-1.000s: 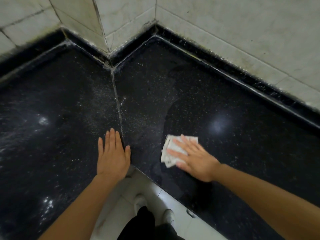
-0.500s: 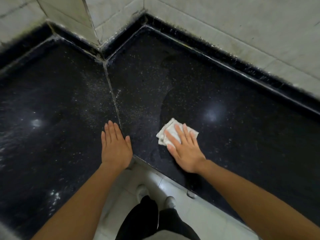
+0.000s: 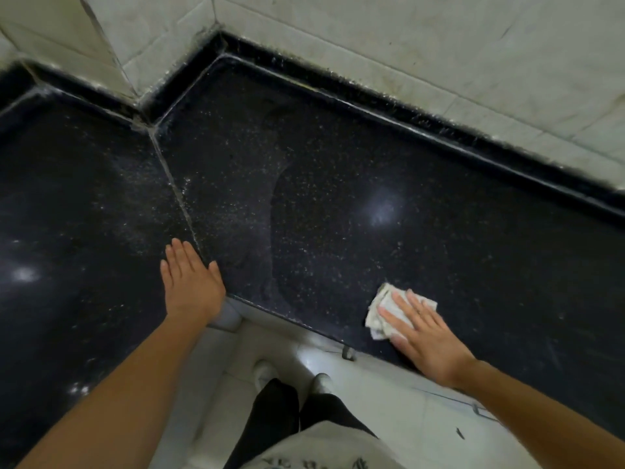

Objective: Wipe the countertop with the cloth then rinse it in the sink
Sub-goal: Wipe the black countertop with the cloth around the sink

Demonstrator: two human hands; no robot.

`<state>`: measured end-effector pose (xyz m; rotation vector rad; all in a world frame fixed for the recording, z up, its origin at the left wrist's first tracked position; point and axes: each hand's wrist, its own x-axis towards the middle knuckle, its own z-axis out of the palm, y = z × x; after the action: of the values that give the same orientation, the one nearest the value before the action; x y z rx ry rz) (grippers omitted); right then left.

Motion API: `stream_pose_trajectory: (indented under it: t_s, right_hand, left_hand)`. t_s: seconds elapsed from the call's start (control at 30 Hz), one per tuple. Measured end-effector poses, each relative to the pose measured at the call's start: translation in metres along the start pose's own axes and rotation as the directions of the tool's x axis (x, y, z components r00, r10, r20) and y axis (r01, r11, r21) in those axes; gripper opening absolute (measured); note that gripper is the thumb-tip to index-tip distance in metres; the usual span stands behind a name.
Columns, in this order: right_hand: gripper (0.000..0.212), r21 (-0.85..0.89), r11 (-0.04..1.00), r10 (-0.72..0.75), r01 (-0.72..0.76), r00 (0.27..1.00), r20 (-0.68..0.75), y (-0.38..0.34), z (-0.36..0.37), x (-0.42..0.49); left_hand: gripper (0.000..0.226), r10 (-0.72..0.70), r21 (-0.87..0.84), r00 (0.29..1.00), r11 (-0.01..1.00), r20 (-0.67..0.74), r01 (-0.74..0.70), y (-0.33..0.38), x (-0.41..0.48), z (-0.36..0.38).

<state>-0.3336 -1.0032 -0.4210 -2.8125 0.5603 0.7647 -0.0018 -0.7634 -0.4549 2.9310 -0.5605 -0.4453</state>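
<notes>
A small crumpled white cloth [image 3: 380,314] lies on the black speckled countertop [image 3: 338,204], close to its front edge. My right hand [image 3: 422,336] presses flat on the cloth, fingers spread over it. My left hand [image 3: 191,282] rests flat and empty on the counter's inner corner, beside the seam [image 3: 176,194] between the two slabs. A darker wiped streak runs from the back of the right slab toward the front. No sink is in view.
Pale tiled walls [image 3: 406,45] rise behind a raised black back edge. The counter forms an L around me, with dusty white specks near the seam. Below are the light floor tiles [image 3: 304,360], my shoes and dark trousers.
My right hand has slid the cloth to the right along the counter's front edge. The left hand has stayed at the corner. The view has shifted.
</notes>
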Motion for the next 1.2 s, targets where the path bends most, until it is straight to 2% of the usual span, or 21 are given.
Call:
stream_pose_trajectory:
  t_s: [0.07,0.13,0.2,0.27,0.3,0.37,0.5,0.57,0.63,0.7,0.77,0.83,1.2]
  right_hand:
    - [0.064,0.135,0.970,0.211,-0.202,0.976,-0.054,0.023,-0.007,0.013]
    - [0.056,0.271,0.881,0.416,-0.387,0.907,-0.061,0.032,-0.018,0.037]
    - [0.054,0.394,0.769,0.560,-0.504,0.828,-0.034,0.026,-0.027,0.066]
    - [0.055,0.465,0.692,0.633,-0.552,0.774,-0.023,0.006,-0.036,0.093]
    - [0.056,0.475,0.693,0.626,-0.542,0.779,-0.024,-0.007,-0.041,0.103]
    - [0.056,0.455,0.760,0.538,-0.464,0.842,-0.039,-0.037,-0.048,0.117]
    - [0.057,0.334,0.927,0.214,-0.170,0.971,-0.102,-0.100,-0.047,0.123]
    - [0.061,0.251,0.968,0.043,-0.018,0.995,-0.094,-0.111,-0.047,0.123]
    - [0.063,0.211,0.976,-0.033,0.050,0.996,-0.081,-0.105,-0.053,0.131]
    - [0.058,0.211,0.977,0.001,0.017,0.996,-0.085,-0.096,-0.064,0.148]
    - [0.054,0.266,0.961,0.096,-0.073,0.993,-0.075,-0.092,-0.078,0.170]
    - [0.053,0.310,0.942,0.156,-0.129,0.986,-0.064,-0.091,-0.095,0.197]
    - [0.055,0.375,0.900,0.279,-0.221,0.954,-0.108,-0.063,-0.186,0.353]
  left_hand:
    - [0.063,-0.001,-0.004,1.000,1.000,-0.012,0.001,-0.001,0.001,0.001]
    - [0.063,-0.005,-0.001,1.000,1.000,-0.009,0.005,-0.001,0.001,0.002]
    - [0.063,-0.007,-0.004,1.000,1.000,-0.001,0.007,-0.001,0.001,0.003]
    - [0.063,-0.010,-0.014,1.000,1.000,-0.001,0.010,0.000,0.002,0.003]
    - [0.063,-0.009,-0.025,1.000,1.000,-0.008,0.008,0.000,0.002,0.003]
    - [0.063,-0.006,-0.041,1.000,0.999,-0.022,0.005,-0.001,0.002,0.004]
    - [0.064,-0.009,-0.047,1.000,0.999,-0.011,0.009,0.000,-0.001,-0.001]
    - [0.064,-0.023,-0.064,1.000,0.998,0.009,0.023,0.003,-0.001,-0.006]
    - [0.065,-0.051,-0.120,0.998,0.991,0.022,0.053,0.006,0.004,-0.013]
    - [0.066,-0.044,-0.157,0.999,0.987,-0.022,0.040,0.007,0.013,-0.021]
    - [0.066,-0.003,-0.147,0.998,0.989,-0.067,-0.006,0.008,0.027,-0.029]
    - [0.066,0.015,-0.133,0.997,0.991,-0.070,-0.024,0.010,0.046,-0.038]
    - [0.068,-0.014,-0.086,0.998,0.996,-0.054,0.010,0.008,0.203,-0.074]
